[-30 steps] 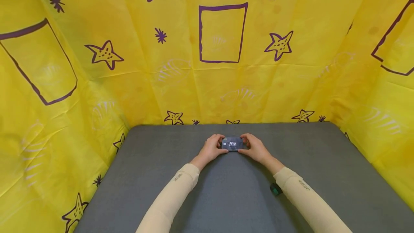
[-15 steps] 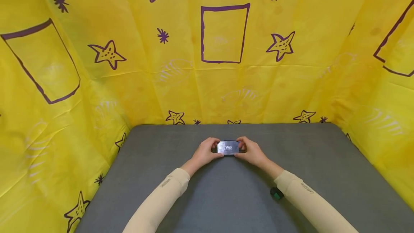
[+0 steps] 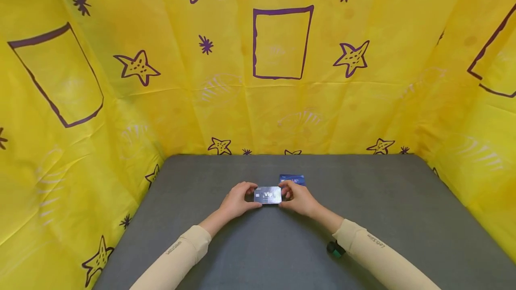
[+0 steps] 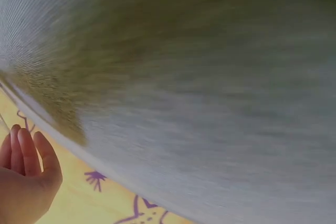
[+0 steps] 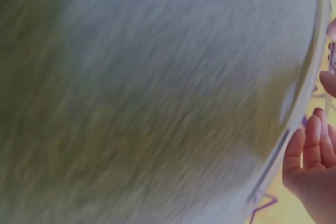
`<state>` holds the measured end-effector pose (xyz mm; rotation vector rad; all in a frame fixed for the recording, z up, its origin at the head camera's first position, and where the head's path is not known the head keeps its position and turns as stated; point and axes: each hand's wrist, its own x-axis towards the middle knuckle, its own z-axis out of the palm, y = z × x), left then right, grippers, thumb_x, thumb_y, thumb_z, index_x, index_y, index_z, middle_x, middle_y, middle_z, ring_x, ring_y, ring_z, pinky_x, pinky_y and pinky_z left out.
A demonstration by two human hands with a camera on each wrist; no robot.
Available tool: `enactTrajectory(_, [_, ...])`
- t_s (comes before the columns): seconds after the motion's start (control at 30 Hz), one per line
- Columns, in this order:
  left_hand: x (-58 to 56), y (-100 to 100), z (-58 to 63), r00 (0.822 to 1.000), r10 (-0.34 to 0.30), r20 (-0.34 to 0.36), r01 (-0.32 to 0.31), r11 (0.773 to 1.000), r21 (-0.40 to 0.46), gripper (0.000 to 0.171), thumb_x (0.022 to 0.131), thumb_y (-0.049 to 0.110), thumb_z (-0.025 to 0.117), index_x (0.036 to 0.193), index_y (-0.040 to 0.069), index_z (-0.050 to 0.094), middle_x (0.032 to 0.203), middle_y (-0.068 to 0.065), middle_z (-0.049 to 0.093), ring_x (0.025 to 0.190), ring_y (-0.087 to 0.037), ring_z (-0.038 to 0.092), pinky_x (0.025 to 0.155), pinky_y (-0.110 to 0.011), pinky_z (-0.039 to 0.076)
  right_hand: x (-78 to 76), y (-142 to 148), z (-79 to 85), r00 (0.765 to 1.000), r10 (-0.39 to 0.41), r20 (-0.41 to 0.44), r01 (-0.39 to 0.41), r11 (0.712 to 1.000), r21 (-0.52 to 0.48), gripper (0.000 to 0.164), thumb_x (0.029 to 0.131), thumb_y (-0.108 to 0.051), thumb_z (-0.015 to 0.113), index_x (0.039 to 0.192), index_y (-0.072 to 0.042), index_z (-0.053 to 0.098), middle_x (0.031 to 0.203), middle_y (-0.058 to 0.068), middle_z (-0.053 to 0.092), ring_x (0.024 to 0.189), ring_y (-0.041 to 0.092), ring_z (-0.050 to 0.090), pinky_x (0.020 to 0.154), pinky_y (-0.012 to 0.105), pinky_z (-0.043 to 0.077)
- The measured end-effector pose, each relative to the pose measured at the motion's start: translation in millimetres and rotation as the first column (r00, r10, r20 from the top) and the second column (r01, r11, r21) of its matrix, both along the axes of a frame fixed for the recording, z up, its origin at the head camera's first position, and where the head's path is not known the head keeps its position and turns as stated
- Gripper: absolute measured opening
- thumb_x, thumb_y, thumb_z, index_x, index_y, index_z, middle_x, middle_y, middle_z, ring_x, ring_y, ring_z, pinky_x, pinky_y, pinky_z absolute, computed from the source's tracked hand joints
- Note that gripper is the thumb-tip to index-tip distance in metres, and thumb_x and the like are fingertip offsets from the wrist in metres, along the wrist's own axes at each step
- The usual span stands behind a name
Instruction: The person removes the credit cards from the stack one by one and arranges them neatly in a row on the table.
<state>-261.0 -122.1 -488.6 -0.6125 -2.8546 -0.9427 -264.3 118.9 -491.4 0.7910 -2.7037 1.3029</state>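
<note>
In the head view, a silvery-blue card (image 3: pixel 268 195) marked "Vip" is held by its two short ends, face toward me. My left hand (image 3: pixel 235 201) pinches its left end with thumb and fingers. At the right end, my right hand (image 3: pixel 301 200) pinches it the same way. A second, darker blue VIP card (image 3: pixel 297 177) lies on the table behind my right hand, its lower part hidden by the fingers. The left wrist view shows my left hand (image 4: pixel 26 179) at the lower left edge; my right hand (image 5: pixel 315 171) appears at the right edge of its wrist view.
The grey table (image 3: pixel 258 254) stretches out beneath both arms. Yellow cloth (image 3: pixel 225 111) with purple stars and squares encloses it at the back and sides. A small black and green object (image 3: pixel 335 249) sits beside the right sleeve cuff.
Both hands have moved left and toward me with the silvery-blue card, coming away from the darker blue card, which now shows behind them on the table.
</note>
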Motion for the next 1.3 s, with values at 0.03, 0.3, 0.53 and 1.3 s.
enactTrajectory(0.03, [2.8, -4, -0.1, 1.000, 0.001, 0.003, -0.001, 1.000, 0.006, 0.054, 0.069, 0.035, 0.080, 0.113, 0.012, 0.060, 0.094, 0.001, 0.057, 0.087, -0.016, 0.052, 0.077, -0.033, 0.044, 0.8, -3, -0.1, 1.000, 0.008, 0.007, -0.008, 1.000, 0.006, 0.052, 0.067, -0.009, 0.081, 0.112, -0.003, 0.056, 0.085, 0.004, 0.059, 0.073, 0.016, 0.053, 0.063, 0.022, 0.044])
enactTrajectory(0.3, [18.2, -37, 3.2, 1.000, -0.016, -0.004, 0.016, 0.999, 0.032, 0.053, 0.069, 0.033, 0.080, 0.113, 0.009, 0.060, 0.095, -0.001, 0.059, 0.090, -0.018, 0.053, 0.080, -0.037, 0.044, 5.0, -30, -0.3, 0.997, 0.065, 0.033, -0.066, 0.996, 0.055, 0.051, 0.068, -0.019, 0.081, 0.111, -0.007, 0.058, 0.084, -0.001, 0.060, 0.072, 0.013, 0.052, 0.064, 0.022, 0.041])
enactTrajectory(0.53, [27.6, -60, 7.7, 1.000, 0.000, 0.028, 0.000, 1.000, 0.005, 0.054, 0.069, 0.032, 0.080, 0.114, 0.010, 0.061, 0.096, 0.003, 0.058, 0.091, -0.016, 0.053, 0.082, -0.038, 0.043, 10.3, -52, -0.8, 0.994, 0.109, 0.008, -0.109, 0.992, 0.070, 0.050, 0.068, -0.022, 0.082, 0.110, -0.007, 0.058, 0.085, 0.001, 0.061, 0.072, 0.015, 0.052, 0.064, 0.022, 0.041])
enactTrajectory(1.3, [45.8, -128, 9.1, 1.000, -0.029, 0.009, 0.030, 0.996, -0.089, 0.051, 0.068, 0.033, 0.080, 0.109, 0.008, 0.063, 0.099, 0.000, 0.060, 0.095, -0.020, 0.047, 0.084, -0.041, 0.038, 25.2, -121, 0.2, 0.997, 0.069, -0.033, -0.059, 0.969, 0.239, 0.049, 0.064, -0.041, 0.081, 0.102, -0.017, 0.063, 0.087, -0.006, 0.055, 0.083, 0.011, 0.043, 0.069, 0.030, 0.032])
